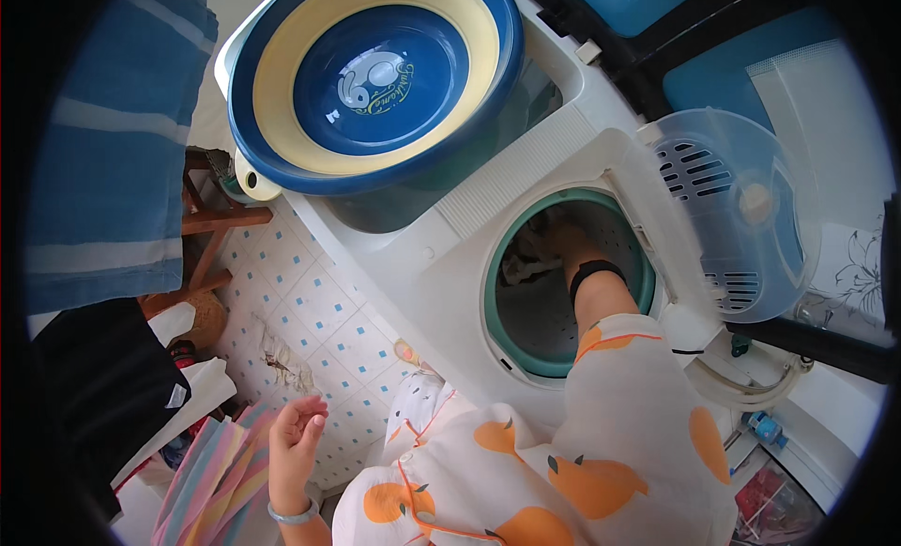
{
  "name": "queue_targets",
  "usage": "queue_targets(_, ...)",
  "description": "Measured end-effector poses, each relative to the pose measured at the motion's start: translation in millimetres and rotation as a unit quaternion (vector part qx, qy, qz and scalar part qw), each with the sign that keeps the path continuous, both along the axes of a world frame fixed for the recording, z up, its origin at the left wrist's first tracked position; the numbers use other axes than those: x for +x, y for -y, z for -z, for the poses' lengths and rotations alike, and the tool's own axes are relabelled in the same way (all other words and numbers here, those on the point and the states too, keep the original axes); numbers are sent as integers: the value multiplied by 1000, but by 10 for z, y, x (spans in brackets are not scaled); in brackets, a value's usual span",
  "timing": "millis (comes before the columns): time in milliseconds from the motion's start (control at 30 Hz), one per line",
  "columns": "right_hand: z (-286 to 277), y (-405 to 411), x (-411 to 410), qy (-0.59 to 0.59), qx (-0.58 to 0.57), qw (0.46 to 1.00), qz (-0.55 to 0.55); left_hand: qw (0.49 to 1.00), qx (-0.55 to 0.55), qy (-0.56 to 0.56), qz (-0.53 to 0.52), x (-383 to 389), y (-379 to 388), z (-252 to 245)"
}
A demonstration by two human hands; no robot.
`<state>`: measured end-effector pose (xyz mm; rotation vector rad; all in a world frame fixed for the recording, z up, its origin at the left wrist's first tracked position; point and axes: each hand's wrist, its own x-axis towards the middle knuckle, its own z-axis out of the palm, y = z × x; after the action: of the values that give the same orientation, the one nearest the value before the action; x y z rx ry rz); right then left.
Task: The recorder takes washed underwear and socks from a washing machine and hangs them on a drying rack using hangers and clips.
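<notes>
My right hand (pixel 563 239) reaches down into the spin tub (pixel 542 321) of a white twin-tub washing machine (pixel 401 303). It is in shadow beside a bunched greyish cloth (pixel 524 254), and its fingers are too dark to tell whether they grip it. A green ring (pixel 495 313) rims the tub opening, and a black band circles my right wrist. Held low over the floor at the left, my left hand (pixel 297 437) has loosely bent fingers with nothing in them. A pale bangle (pixel 292 514) is on that wrist.
A blue and cream basin (pixel 380 74) rests over the machine's other tub. A clear slotted plastic lid (pixel 739 215) stands raised at the right. Blue towels (pixel 112 159) and a striped cloth (pixel 218 468) hang at the left. A crumpled pale cloth (pixel 285 359) lies on the tiled floor (pixel 317 292).
</notes>
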<state>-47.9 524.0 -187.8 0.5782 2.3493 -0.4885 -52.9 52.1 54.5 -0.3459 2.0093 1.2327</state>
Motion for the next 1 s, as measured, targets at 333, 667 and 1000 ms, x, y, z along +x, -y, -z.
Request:
queue_targets(333,459,-413,41,125,10,985,-121,999,29,-2,17,-62,-184,-34)
queue_targets(667,-2065,359,-101,163,-444,881,30,970,138,-103,169,-52,-84,-259)
queue_targets(1000,-3669,2637,252,-196,-796,555,142,827,229,-498,126,239,1,-764)
